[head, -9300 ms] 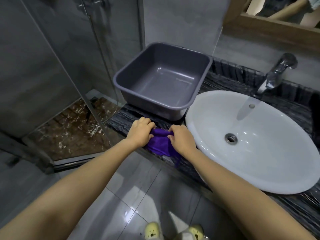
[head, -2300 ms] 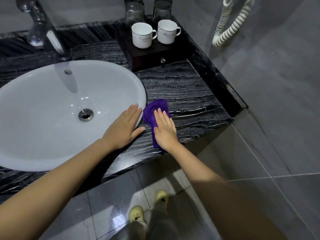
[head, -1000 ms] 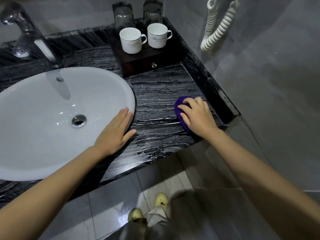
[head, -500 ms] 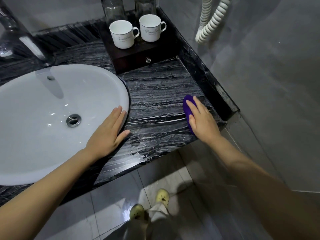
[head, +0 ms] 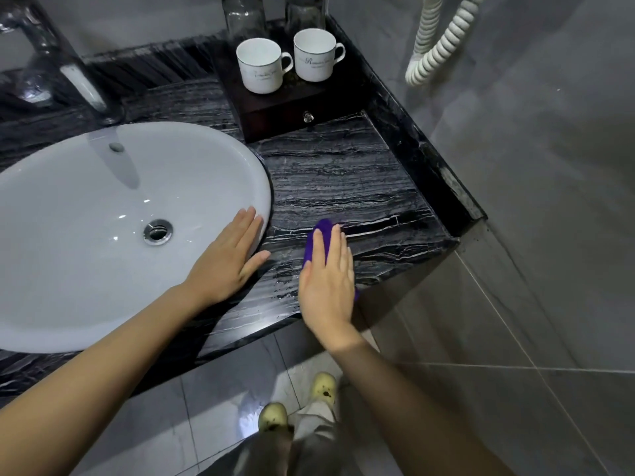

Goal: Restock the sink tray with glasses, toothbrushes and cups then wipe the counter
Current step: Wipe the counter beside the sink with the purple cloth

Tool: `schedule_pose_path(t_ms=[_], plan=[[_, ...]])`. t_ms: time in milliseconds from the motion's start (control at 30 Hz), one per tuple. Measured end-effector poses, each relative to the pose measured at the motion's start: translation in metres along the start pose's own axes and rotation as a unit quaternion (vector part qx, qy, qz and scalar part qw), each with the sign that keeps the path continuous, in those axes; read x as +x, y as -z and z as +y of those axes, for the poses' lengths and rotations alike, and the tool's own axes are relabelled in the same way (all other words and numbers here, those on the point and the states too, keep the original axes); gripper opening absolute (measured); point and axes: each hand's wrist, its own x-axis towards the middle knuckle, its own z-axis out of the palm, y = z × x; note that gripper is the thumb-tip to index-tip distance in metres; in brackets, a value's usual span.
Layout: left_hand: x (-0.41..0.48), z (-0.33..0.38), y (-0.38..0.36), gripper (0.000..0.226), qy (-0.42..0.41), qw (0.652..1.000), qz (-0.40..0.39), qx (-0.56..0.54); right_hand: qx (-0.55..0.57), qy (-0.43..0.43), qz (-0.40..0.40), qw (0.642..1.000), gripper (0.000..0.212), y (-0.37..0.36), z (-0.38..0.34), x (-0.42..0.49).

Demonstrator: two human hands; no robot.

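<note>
My right hand lies flat on a purple cloth, pressing it onto the black marble counter near its front edge. My left hand rests flat with spread fingers on the rim of the white sink, holding nothing. At the back stands a dark wooden tray with a small drawer knob. Two white cups stand on it, and two clear glasses stand behind them, cut off by the top edge. No toothbrushes show.
A chrome tap rises behind the sink at the left. A white coiled cord hangs on the grey tiled wall at the right. A raised black ledge borders the counter's right side. My yellow-green shoes stand on the grey floor tiles.
My right hand has slid the purple cloth leftward from the counter's right edge toward the sink. My left hand has stayed on the sink rim.
</note>
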Motion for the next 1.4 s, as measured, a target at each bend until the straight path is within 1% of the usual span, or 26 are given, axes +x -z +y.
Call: schedule_pose_path(t_ms=[100, 267, 367, 467, 567, 700, 767, 833, 1000, 1100, 1200, 1267, 1333, 1367, 1400], plan=[[-0.02, -0.009, 0.003, 0.096, 0.018, 1.0, 0.0, 0.002, 0.002, -0.01, -0.008, 1.0, 0.056, -0.01, -0.025, -0.008], [-0.057, -0.027, 0.01, 0.098, 0.052, 0.998, 0.004, 0.023, 0.01, 0.013, -0.02, 1.0, 0.058, -0.023, -0.068, -0.016], [-0.068, -0.033, 0.011, 0.097, 0.061, 0.998, -0.001, 0.028, 0.013, 0.039, -0.037, 0.998, 0.062, -0.028, -0.077, -0.022], [-0.07, -0.033, 0.01, 0.092, 0.053, 0.998, 0.006, 0.038, 0.007, 0.061, -0.034, 0.998, 0.061, -0.026, -0.075, -0.024], [-0.069, -0.033, 0.01, 0.089, 0.047, 0.998, 0.008, 0.047, 0.017, 0.141, -0.042, 0.989, 0.059, -0.021, -0.059, -0.029], [-0.069, -0.035, 0.01, 0.091, 0.038, 0.998, 0.007, 0.052, 0.011, 0.252, -0.061, 0.966, 0.057, -0.009, -0.028, -0.036], [-0.069, -0.035, 0.01, 0.092, 0.041, 0.998, 0.006, 0.046, -0.005, 0.29, -0.067, 0.955, 0.056, -0.001, -0.011, -0.031], [-0.069, -0.034, 0.011, 0.094, 0.045, 0.998, 0.003, 0.043, -0.022, 0.31, -0.075, 0.948, 0.056, 0.009, 0.006, -0.021], [-0.056, -0.015, 0.01, 0.09, 0.017, 0.998, -0.006, 0.052, -0.063, 0.282, -0.144, 0.946, 0.058, 0.033, 0.043, 0.017], [-0.042, -0.005, 0.005, 0.095, 0.023, 0.999, -0.011, 0.039, -0.087, 0.257, -0.134, 0.953, 0.056, 0.044, 0.055, 0.037], [-0.036, -0.001, 0.004, 0.1, 0.031, 0.999, -0.009, 0.022, -0.069, 0.193, -0.149, 0.967, 0.054, 0.052, 0.054, 0.05], [-0.03, 0.006, 0.008, 0.098, 0.026, 1.0, -0.006, -0.009, -0.009, 0.153, -0.16, 0.975, 0.053, 0.058, 0.049, 0.059], [-0.017, 0.022, 0.014, 0.087, 0.026, 0.996, 0.004, -0.082, 0.111, 0.109, -0.161, 0.974, 0.054, 0.069, 0.045, 0.068], [-0.008, 0.031, 0.017, 0.081, 0.033, 0.991, -0.001, -0.132, 0.194, 0.079, -0.161, 0.964, 0.056, 0.078, 0.044, 0.072], [0.003, 0.04, 0.019, 0.078, 0.045, 0.98, -0.022, -0.192, 0.28, 0.042, -0.171, 0.944, 0.058, 0.088, 0.043, 0.074]])
